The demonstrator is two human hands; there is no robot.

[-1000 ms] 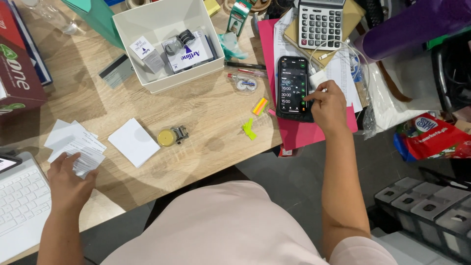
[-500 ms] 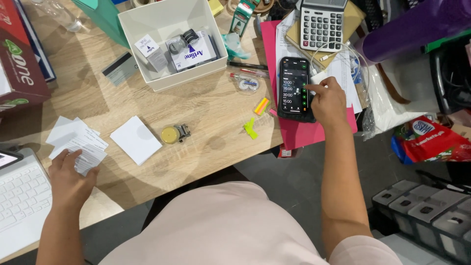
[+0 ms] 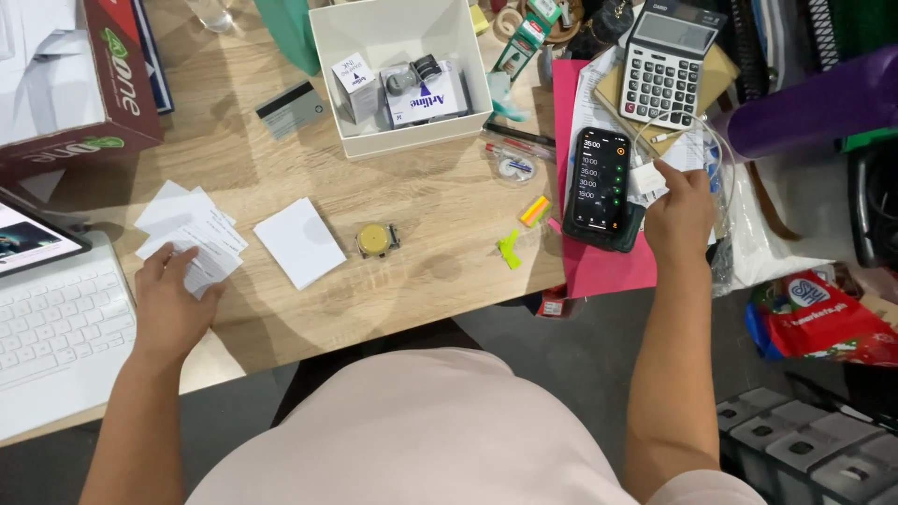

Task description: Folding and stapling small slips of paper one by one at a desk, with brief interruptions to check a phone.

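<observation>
The phone (image 3: 600,187) lies face up with its screen lit on a pink folder (image 3: 599,266) at the right end of my wooden desk (image 3: 421,215), and my right hand (image 3: 680,213) rests just beside it, fingers loosely curled against its right edge, touching a small white charger plug (image 3: 647,178); I can't tell whether I am really gripping either. My left hand (image 3: 168,297) lies flat and open on a fan of white paper slips (image 3: 192,234), beside a white keyboard (image 3: 56,327). Between my hands sit a white notepad (image 3: 299,242) and a small round yellow object (image 3: 373,240). Farther out stand an open white box (image 3: 398,70) of small supplies and a calculator (image 3: 666,67). Grey floor shows below the desk edge.
</observation>
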